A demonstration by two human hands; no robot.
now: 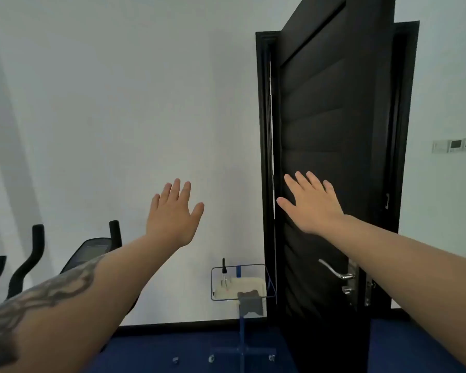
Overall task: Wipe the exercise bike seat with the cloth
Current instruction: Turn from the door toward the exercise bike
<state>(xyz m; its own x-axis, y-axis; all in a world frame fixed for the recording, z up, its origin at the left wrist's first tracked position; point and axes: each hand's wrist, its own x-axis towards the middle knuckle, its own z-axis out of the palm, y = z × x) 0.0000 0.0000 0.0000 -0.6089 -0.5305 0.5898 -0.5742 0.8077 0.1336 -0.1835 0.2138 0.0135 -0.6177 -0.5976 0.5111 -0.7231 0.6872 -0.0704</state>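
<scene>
Both hands raised, nothing held.
Left hand and right hand are spread with fingers open; possibly the bike is seen lower left.

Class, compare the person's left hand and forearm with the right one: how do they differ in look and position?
The left hand is raised in front of the white wall; the right hand is raised in front of the black door. The left forearm carries a dark tattoo; the right forearm is bare. The left hand's fingers sit close together; the right hand's are spread wider. Both hands are open, empty and seen from the back.
</scene>
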